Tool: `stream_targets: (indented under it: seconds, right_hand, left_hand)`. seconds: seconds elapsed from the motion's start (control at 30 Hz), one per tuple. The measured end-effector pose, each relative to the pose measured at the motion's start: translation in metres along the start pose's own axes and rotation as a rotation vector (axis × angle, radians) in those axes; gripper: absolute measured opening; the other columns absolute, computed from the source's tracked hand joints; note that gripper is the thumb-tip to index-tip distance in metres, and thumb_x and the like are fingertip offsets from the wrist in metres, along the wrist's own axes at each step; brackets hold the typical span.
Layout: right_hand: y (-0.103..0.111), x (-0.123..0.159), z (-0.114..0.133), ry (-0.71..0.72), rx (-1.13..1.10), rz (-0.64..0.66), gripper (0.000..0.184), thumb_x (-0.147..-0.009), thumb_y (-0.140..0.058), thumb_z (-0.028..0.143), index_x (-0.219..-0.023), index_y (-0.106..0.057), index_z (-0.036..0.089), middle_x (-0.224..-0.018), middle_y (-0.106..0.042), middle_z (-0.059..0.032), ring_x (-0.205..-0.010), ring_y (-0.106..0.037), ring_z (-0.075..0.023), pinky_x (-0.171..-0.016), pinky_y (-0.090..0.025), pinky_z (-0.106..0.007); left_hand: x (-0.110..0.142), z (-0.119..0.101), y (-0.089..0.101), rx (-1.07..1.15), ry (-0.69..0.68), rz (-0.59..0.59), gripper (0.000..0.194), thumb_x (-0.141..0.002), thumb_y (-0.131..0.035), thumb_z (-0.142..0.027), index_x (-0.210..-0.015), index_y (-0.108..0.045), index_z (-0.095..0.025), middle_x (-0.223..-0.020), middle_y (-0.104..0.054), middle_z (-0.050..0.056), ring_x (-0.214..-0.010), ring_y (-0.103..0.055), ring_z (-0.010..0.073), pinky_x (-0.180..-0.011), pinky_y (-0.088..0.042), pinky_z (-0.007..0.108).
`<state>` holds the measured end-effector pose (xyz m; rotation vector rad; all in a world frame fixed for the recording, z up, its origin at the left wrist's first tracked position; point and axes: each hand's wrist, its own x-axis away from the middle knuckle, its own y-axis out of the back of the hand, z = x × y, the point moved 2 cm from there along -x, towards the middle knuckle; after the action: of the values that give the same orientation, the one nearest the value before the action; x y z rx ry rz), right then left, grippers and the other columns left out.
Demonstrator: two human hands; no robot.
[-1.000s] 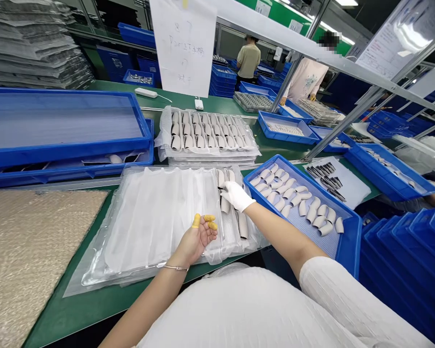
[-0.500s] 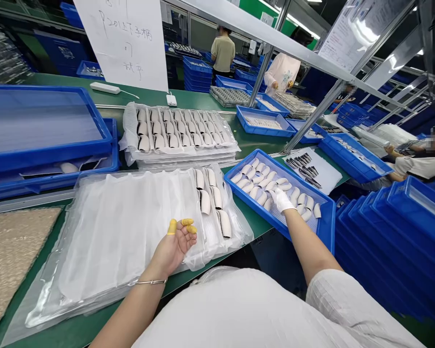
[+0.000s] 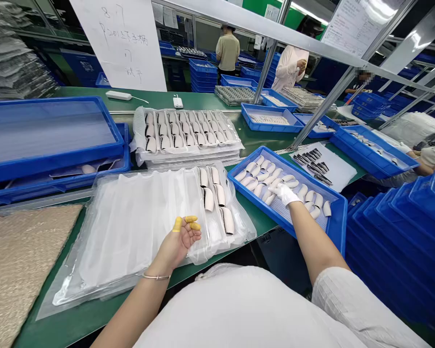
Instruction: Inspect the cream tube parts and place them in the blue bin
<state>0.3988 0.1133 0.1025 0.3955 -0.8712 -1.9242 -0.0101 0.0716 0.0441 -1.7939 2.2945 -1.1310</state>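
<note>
My left hand [image 3: 183, 240], with yellow finger cots on its thumb and two fingers, hovers palm up and open over the near edge of a plastic-wrapped packing tray [image 3: 134, 222]. Its right-hand slots hold several curved cream pieces [image 3: 227, 220] with dark undersides; translucent white sheeting covers the rest. In a white glove, my right hand [image 3: 287, 194] reaches into a blue tray [image 3: 339, 224] of similar curved pieces [image 3: 275, 173]. Its fingertips close on one curved cream piece [image 3: 274, 185] among them; the grip is partly hidden by the glove.
Behind lies a stack of filled packing trays [image 3: 188, 130]. Blue trays [image 3: 54, 130] stand at left, above tan wrapping sheet [image 3: 29, 261]. Dark pieces [image 3: 313, 164] lie on white paper at right, near a metal post [image 3: 322, 106]. Stacked blue bins [image 3: 402, 232] rise at right. Co-workers stand beyond.
The view has shifted slightly left. My right hand stays among the pieces in the blue tray, its fingers moved a little. My left hand remains open over the packing tray.
</note>
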Motion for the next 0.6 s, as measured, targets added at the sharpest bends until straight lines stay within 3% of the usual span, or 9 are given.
stream_targets:
  seconds: [0.07,0.17,0.27,0.37,0.5,0.6]
  right_hand:
    - [0.009,0.0,0.012,0.025,-0.029,0.008,0.039,-0.084,-0.068,0.052,-0.079,-0.059,0.014,-0.058,-0.052,0.0017,-0.057,-0.049,-0.0139,-0.057,-0.04,-0.029]
    - [0.009,0.015,0.04,0.095,-0.101,0.038,0.037,-0.086,-0.061,0.052,-0.078,-0.058,0.016,-0.059,-0.052,0.0017,-0.054,-0.047,-0.013,-0.055,-0.038,-0.027]
    - [-0.015,0.052,0.079,0.25,-0.23,0.196,0.035,-0.086,-0.061,0.052,-0.079,-0.061,0.017,-0.064,-0.056,0.001,-0.054,-0.049,-0.0125,-0.054,-0.038,-0.026]
    - [-0.046,0.094,0.109,0.325,-0.317,0.338,0.035,-0.081,-0.068,0.051,-0.076,-0.061,0.018,-0.064,-0.056,0.0021,-0.058,-0.051,-0.013,-0.055,-0.04,-0.026]
    - [-0.068,0.123,0.124,0.411,-0.405,0.427,0.034,-0.084,-0.068,0.049,-0.073,-0.058,0.019,-0.069,-0.058,0.0017,-0.068,-0.056,-0.0148,-0.063,-0.045,-0.028]
    - [-0.07,0.124,0.124,0.42,-0.387,0.511,0.028,-0.087,-0.067,0.045,-0.078,-0.061,0.019,-0.074,-0.059,0.0007,-0.071,-0.057,-0.0153,-0.069,-0.047,-0.03]
  left_hand:
    - [0.006,-0.002,-0.008,-0.235,-0.061,0.021,0.049,-0.089,-0.056,-0.063,-0.104,-0.063,-0.017,-0.088,-0.068,0.006,-0.08,-0.068,0.0196,-0.078,-0.057,0.034]
    - [0.014,-0.01,-0.028,-0.706,-0.223,0.054,0.052,-0.087,-0.059,-0.061,-0.118,-0.063,-0.019,-0.116,-0.066,0.013,-0.106,-0.065,0.0282,-0.094,-0.053,0.044]
    - [0.018,-0.021,-0.056,-1.08,-0.47,0.089,0.052,-0.094,-0.053,-0.052,-0.135,-0.055,-0.021,-0.137,-0.056,0.016,-0.125,-0.055,0.0318,-0.105,-0.045,0.051]
    - [0.017,-0.028,-0.075,-1.226,-0.632,0.094,0.05,-0.095,-0.051,-0.047,-0.137,-0.052,-0.018,-0.135,-0.058,0.016,-0.123,-0.056,0.0308,-0.105,-0.045,0.051]
    - [0.018,-0.029,-0.078,-1.328,-0.563,0.006,0.044,-0.091,-0.057,-0.039,-0.129,-0.056,-0.018,-0.113,-0.067,0.013,-0.098,-0.066,0.0282,-0.087,-0.053,0.045]
    - [0.02,-0.028,-0.074,-1.278,-0.461,-0.018,0.043,-0.089,-0.058,-0.036,-0.128,-0.059,-0.017,-0.109,-0.069,0.012,-0.095,-0.067,0.0283,-0.086,-0.052,0.044]
